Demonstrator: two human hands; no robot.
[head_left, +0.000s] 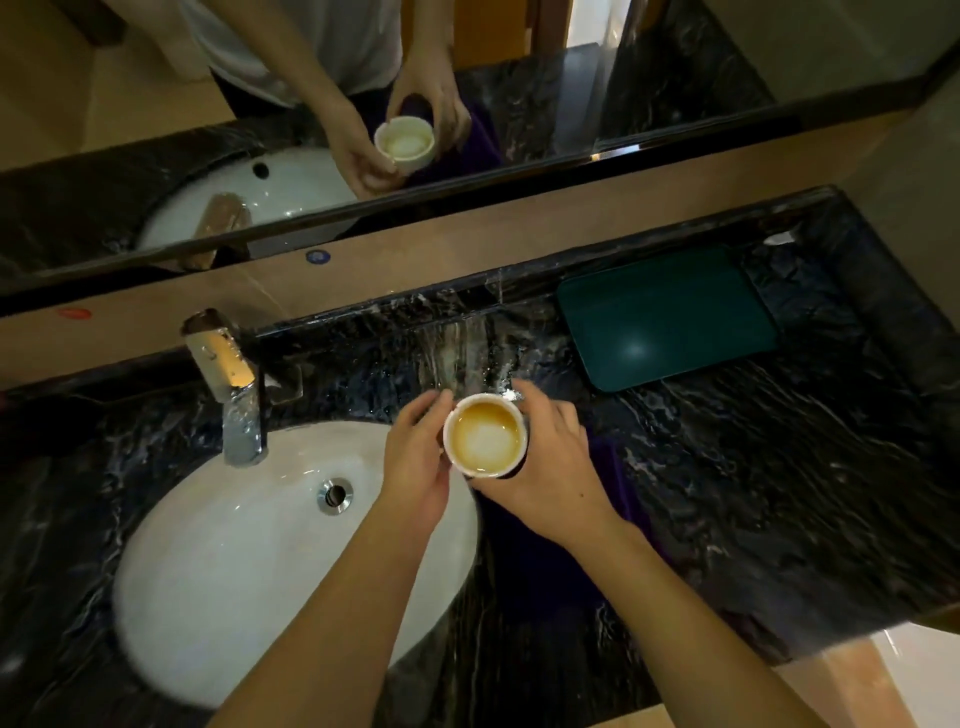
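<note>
**Item:** cup (484, 435), small, white, upright, mouth facing up. The inside is brownish with a paler middle; I cannot tell whether that is liquid or stain.

**Place:** held in the air over the counter (779, 467), just right of the sink (171, 561) rim and above a purple cloth (524, 561).

**Right hand** (550, 467): narrow. The fingers are curled round the right and far wall of the cup, and this hand seems to bear most of the weight.

**Left hand** (415, 457): narrow. The fingers are curved against the left wall, with the tips at the far rim, steadying the cup.

**Step in hand (judged):** the cup is being washed or wiped and is gripped by both hands between basin and cloth. No water shows running from the faucet (234, 384).

**Next move (judged):**
- To rinse, carry the cup left and level until it is over the basin, free one hand for the tap, then tilt the cup toward the drain (334, 494).
- To dry, free one hand for the cloth beneath.

**Also present:**
- teal tray (670, 317), far right on the counter
- mirror (156, 156) along the far wall, which repeats the cup and hands
</note>
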